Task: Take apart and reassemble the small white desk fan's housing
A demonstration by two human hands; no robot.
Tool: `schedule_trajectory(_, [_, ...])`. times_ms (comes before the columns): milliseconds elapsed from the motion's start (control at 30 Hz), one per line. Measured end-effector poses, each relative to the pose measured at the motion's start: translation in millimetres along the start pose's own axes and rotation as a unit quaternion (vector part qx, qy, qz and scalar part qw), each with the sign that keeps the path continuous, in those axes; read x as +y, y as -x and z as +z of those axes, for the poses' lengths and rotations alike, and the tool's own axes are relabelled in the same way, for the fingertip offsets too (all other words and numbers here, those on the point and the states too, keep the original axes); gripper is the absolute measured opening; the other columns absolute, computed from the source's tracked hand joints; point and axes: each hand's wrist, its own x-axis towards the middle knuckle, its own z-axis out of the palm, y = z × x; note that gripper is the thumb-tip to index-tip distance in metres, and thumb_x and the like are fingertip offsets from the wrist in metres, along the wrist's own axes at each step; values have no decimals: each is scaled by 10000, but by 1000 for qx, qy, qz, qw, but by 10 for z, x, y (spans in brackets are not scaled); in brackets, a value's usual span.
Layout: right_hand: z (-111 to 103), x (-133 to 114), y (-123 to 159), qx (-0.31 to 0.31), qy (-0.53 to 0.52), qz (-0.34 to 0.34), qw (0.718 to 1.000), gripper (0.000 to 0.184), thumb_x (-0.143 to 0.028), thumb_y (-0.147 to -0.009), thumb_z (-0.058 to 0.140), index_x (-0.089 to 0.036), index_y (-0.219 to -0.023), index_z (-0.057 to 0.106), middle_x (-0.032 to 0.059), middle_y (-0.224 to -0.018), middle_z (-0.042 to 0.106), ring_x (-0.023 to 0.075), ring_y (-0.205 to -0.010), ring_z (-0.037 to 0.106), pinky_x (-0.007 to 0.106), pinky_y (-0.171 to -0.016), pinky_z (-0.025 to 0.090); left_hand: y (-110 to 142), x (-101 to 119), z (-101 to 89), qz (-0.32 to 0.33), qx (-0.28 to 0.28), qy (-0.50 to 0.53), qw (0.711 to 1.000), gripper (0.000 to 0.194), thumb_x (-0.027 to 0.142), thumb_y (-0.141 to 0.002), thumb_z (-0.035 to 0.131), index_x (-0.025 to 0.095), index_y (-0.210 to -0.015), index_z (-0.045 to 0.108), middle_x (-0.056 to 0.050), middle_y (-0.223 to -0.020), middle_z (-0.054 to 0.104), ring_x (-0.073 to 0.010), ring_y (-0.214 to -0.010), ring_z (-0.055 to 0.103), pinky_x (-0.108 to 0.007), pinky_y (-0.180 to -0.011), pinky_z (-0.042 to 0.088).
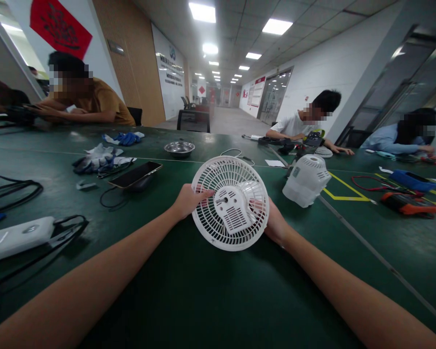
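Between the left hand (188, 200) and the right hand (275, 223), both gripping its rim, a round white fan grille (236, 218) shows slim radiating slats, a slotted central housing and a clear, rounded piece beside it.

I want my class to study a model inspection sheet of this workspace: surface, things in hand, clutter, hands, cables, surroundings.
Surface: green tabletop with seams and yellow lines; spills: nothing seen.
Things in hand: round white slotted grille, held up in front of the wearer.
Clutter: phone, blue-and-white gloves and metal bowl to the left; whitish housing and orange-black device to the right.
Hands: left hand and right hand grip the grille's opposite sides.
Cables: black cables at far left, near the white power strip; pale cord behind the grille.
Surroundings: people seated across the table; lit corridor beyond.
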Motion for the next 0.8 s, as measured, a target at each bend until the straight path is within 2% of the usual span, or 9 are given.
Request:
schedule_trajectory(67, [-178,36,-80,87,46,35,995,728,-553,-863,624,-243,-1453,332,131,-1230,672,322,-1025,693,578,-909,557,8,28,-19,-9,4,-19,1000,284,414,-767,781,140,-769,705,-53,-675,711,-202,-605,677,-365,-604,568])
schedule_trajectory(167, [-526,53,-176,176,248,-35,952,913,-505,-734,763,-243,-1484,312,151,-1379,560,369,-1188,591,624,-1058,424,5,34,-33,-42,14,-2,999,269,387,-738,806,141,-796,716,-69,-744,741,-221,-660,704,-381,-632,585])
schedule_trajectory(267, [-815,100,-226,202,387,-92,895,838,-433,-726,753,-243,-1457,388,152,-1355,526,388,-1233,529,612,-1062,400,-25,-7,-40,-52,17,14,998,235,362,-739,809,152,-808,730,-81,-786,757,-230,-689,716,-392,-652,593])
schedule_trajectory(367, [-935,191,-248,192,456,-40,868,748,-407,-727,737,-251,-1407,466,142,-1193,541,377,-1077,579,602,-962,457,-64,-68,-59,-57,10,10,998,240,372,-733,814,158,-807,733,-85,-790,758,-228,-680,713,-394,-647,592])
schedule_trajectory(433, [-945,223,-257,189,474,-25,860,686,-393,-729,723,-237,-1362,509,141,-1148,530,367,-1042,573,586,-946,462,-79,-94,-80,-64,-2,9,998,260,386,-741,805,157,-841,733,-89,-816,762,-229,-700,719,-392,-652,594])
schedule_trajectory(500, [-948,191,-261,211,478,-66,850,611,-377,-751,690,-213,-1319,535,149,-1163,519,366,-1103,538,561,-985,442,-79,-100,-102,-69,-21,10,997,292,406,-754,793,155,-890,729,-90,-838,765,-235,-731,727,-389,-657,595])
schedule_trajectory(667, [-1151,16,-269,393,459,-177,777,646,-347,-752,662,-183,-1344,461,178,-1333,464,367,-1310,394,567,-1116,298,-61,-85,-116,-80,-48,30,995,308,405,-779,776,155,-950,718,-90,-868,766,-243,-762,734,-403,-693,602])
schedule_trajectory(733, [-1313,63,-292,448,430,-154,769,762,-323,-720,674,-176,-1406,379,193,-1388,442,373,-1335,382,587,-1122,276,-67,-94,-104,-78,-34,29,996,251,378,-790,766,160,-904,721,-90,-847,762,-225,-725,723,-395,-694,599])
schedule_trajectory(800, [-1478,202,-329,472,382,-89,790,873,-317,-686,692,-170,-1453,303,202,-1385,463,372,-1290,451,579,-1086,335,-78,-106,-93,-76,-25,23,997,214,358,-790,762,163,-868,720,-89,-834,759,-215,-702,714,-381,-683,594])
